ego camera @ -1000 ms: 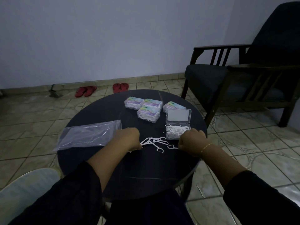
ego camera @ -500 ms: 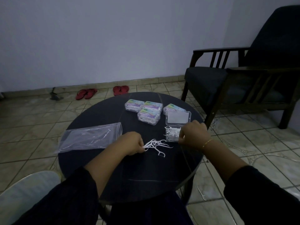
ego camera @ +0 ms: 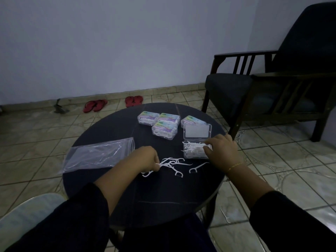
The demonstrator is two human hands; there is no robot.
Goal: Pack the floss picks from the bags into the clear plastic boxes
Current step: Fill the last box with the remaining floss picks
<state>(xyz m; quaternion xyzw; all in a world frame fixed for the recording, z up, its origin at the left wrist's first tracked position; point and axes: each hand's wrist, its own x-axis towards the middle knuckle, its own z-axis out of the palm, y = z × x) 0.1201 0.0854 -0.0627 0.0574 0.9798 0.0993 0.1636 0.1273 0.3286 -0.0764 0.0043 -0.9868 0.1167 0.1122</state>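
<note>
The left hand (ego camera: 145, 160) is pinching loose floss picks (ego camera: 171, 163) lying on the round table (ego camera: 109, 128), while the right hand (ego camera: 221, 149) is pressing curled fingers onto picks in the open clear box (ego camera: 192, 150).

Both arms wear dark, near-black long sleeves: left sleeve (ego camera: 72, 215), right sleeve (ego camera: 294, 220). Cuffs are pushed up, so forearms are bare from about mid-arm. Fabric looks plain, with no visible print. A thin gold chain bracelet (ego camera: 235, 165) circles the right wrist. No rings are discernible in the dim light.
</note>
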